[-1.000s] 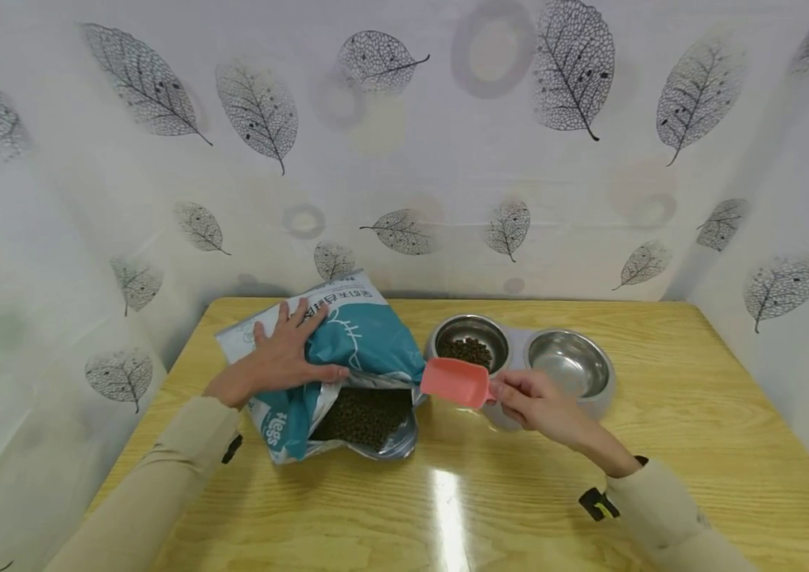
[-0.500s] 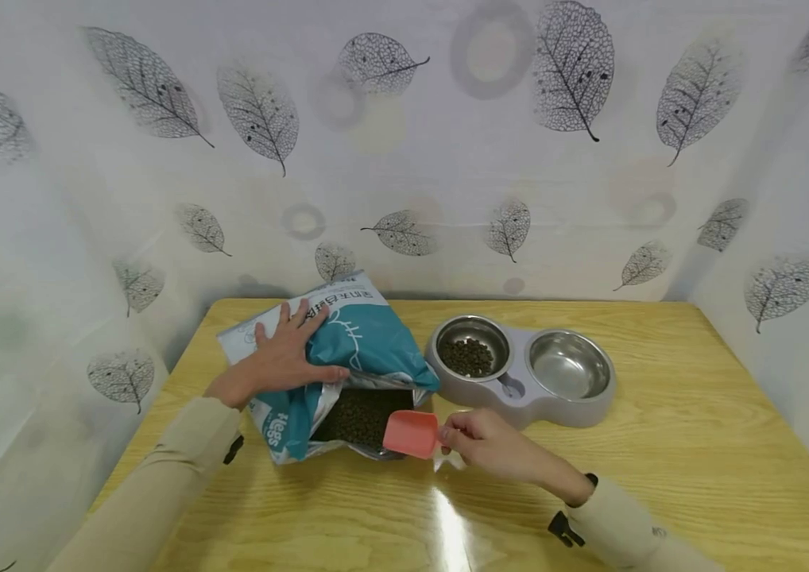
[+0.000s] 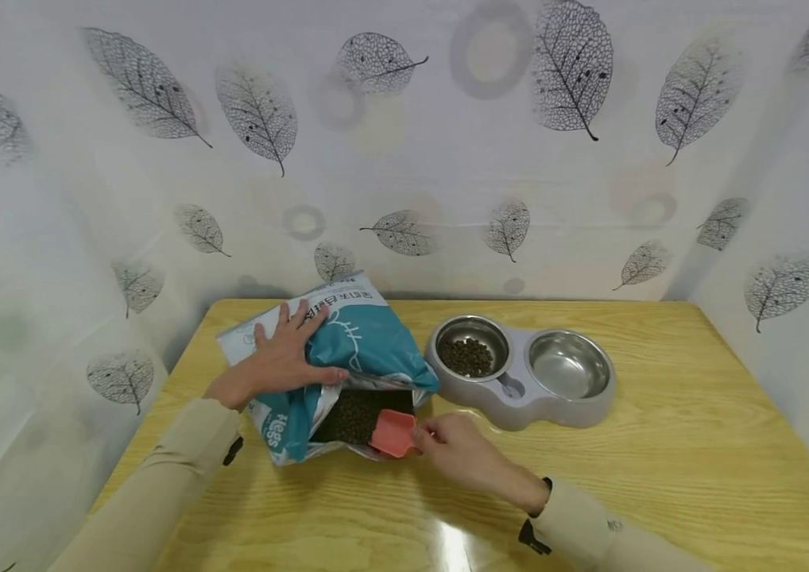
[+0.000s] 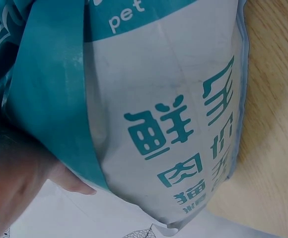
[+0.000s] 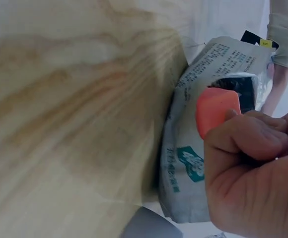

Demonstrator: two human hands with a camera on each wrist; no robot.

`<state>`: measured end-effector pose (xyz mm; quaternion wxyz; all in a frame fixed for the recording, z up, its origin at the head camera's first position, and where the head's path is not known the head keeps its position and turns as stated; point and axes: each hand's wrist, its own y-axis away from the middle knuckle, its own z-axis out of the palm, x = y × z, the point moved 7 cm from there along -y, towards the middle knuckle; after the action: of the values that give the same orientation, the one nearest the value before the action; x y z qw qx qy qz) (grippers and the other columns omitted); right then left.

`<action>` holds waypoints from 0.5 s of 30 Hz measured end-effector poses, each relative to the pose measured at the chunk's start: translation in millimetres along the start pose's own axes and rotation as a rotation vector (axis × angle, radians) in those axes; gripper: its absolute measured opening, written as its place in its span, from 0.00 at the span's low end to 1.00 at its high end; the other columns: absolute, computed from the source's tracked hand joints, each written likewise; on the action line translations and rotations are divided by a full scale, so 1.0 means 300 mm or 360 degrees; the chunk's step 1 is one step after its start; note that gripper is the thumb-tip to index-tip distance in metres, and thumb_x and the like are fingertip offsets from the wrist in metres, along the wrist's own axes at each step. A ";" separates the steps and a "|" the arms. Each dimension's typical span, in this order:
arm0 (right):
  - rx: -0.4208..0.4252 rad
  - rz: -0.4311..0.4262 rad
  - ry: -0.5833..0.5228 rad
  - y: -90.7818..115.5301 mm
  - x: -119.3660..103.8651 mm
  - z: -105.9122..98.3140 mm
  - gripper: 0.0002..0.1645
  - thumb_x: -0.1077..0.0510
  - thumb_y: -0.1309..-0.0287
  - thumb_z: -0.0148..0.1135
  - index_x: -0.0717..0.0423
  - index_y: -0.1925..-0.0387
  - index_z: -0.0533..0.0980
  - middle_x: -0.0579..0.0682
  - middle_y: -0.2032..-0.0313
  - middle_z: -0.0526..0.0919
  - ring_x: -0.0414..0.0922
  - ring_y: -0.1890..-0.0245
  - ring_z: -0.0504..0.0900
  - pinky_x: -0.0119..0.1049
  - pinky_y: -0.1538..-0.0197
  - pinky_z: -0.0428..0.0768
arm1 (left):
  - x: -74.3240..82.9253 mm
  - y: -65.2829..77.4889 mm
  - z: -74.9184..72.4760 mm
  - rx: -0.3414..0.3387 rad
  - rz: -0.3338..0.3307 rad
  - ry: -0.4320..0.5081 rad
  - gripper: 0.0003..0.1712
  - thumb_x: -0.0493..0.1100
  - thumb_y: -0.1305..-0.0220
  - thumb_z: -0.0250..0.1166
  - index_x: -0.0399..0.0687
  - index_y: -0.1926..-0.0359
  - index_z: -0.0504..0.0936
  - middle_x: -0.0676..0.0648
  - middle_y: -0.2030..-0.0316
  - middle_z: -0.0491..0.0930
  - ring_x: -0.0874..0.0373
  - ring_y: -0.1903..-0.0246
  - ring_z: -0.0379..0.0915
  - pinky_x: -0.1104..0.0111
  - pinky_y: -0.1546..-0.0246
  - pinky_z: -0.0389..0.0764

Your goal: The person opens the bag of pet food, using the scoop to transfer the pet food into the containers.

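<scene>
A teal and white pet food bag (image 3: 383, 338) lies on its side at the left of the table, its mouth facing the front. Brown kibble (image 3: 350, 421) shows inside the opening. My left hand (image 3: 279, 359) rests on top of the bag with fingers spread; in the left wrist view part of that hand (image 4: 25, 173) lies against the bag (image 4: 159, 99). With curled fingers my right hand (image 3: 472, 453) grips the handle of a pink scoop (image 3: 393, 433), whose head is at the bag's mouth. In the right wrist view the scoop (image 5: 216, 111) stands before the opening.
A grey double feeding bowl (image 3: 519, 405) stands right of the bag. Its left steel bowl (image 3: 472, 324) holds some kibble (image 3: 467, 357); its right steel bowl (image 3: 569, 365) shows a bare bottom. The wooden table (image 3: 676, 445) meets a leaf-print cloth (image 3: 447, 175) at the back.
My right hand has moved the scoop from in front of the left bowl, left and toward me, to the bag's mouth. My left hand has stayed on the bag.
</scene>
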<state>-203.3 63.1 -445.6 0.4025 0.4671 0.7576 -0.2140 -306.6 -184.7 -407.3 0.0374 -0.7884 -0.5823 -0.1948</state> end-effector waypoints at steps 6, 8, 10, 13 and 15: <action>-0.0085 0.0039 -0.0133 -0.009 0.024 0.033 0.23 0.54 0.22 0.51 0.64 0.71 0.79 0.40 0.83 0.64 0.33 0.84 0.60 0.28 0.79 0.60 | 0.000 -0.001 0.000 -0.0003 0.0004 0.0009 0.71 0.79 0.46 0.65 0.52 0.16 0.41 0.33 0.18 0.32 0.27 0.21 0.20 0.20 0.34 0.31; -0.0100 0.0009 -0.0160 -0.012 0.024 0.041 0.23 0.54 0.22 0.51 0.64 0.70 0.79 0.41 0.82 0.65 0.34 0.83 0.61 0.28 0.77 0.60 | -0.002 -0.002 -0.001 0.0000 0.0004 0.0011 0.71 0.79 0.46 0.65 0.51 0.16 0.41 0.33 0.18 0.31 0.26 0.21 0.19 0.20 0.34 0.31; -0.0110 -0.0017 -0.0177 -0.014 0.024 0.049 0.22 0.54 0.22 0.51 0.64 0.70 0.79 0.41 0.81 0.66 0.33 0.81 0.62 0.28 0.75 0.62 | -0.004 -0.003 -0.001 -0.0003 0.0003 0.0006 0.71 0.79 0.46 0.65 0.51 0.16 0.40 0.33 0.18 0.31 0.26 0.21 0.19 0.20 0.34 0.31; -0.0122 -0.0030 -0.0200 -0.014 0.022 0.058 0.22 0.54 0.22 0.51 0.63 0.69 0.79 0.41 0.79 0.67 0.33 0.79 0.64 0.29 0.72 0.63 | -0.004 -0.003 0.001 -0.0007 0.0008 0.0014 0.71 0.79 0.46 0.65 0.52 0.16 0.40 0.34 0.18 0.31 0.27 0.22 0.19 0.20 0.34 0.30; -0.0122 -0.0016 -0.0221 -0.013 0.022 0.060 0.22 0.54 0.22 0.51 0.63 0.69 0.79 0.41 0.79 0.67 0.33 0.78 0.64 0.29 0.72 0.64 | -0.005 -0.002 0.001 -0.0009 0.0003 0.0010 0.71 0.79 0.46 0.65 0.52 0.16 0.40 0.34 0.18 0.31 0.27 0.21 0.18 0.20 0.34 0.30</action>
<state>-200.9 52.2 -461.6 0.4705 0.4316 0.7379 -0.2188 -307.5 -185.9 -408.2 0.0371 -0.7885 -0.5808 -0.1990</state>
